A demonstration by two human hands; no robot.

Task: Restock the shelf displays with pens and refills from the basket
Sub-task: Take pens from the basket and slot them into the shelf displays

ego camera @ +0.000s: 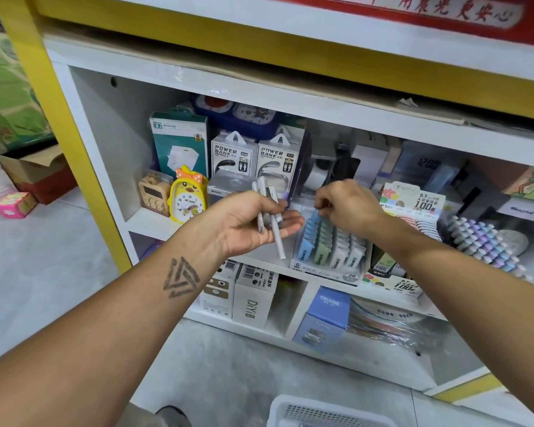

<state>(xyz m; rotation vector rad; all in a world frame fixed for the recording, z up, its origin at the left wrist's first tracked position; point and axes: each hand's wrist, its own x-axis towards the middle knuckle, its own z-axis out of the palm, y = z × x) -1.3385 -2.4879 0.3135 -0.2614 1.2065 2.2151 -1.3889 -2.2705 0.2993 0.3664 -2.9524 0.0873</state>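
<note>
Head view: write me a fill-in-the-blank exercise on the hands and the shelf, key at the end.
1. The left hand holds several white ____.
2. The right hand pinches a ____ packet at the back of the refill display.
3. The duck-shaped clock is coloured ____.
4. The white basket stands on the ____.

Missing words: pens; blue; yellow; floor

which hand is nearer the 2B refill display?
Right. The right hand pinches a blue pack at the top of the 2B refill display; the left hand holds white pens off to its left.
</note>
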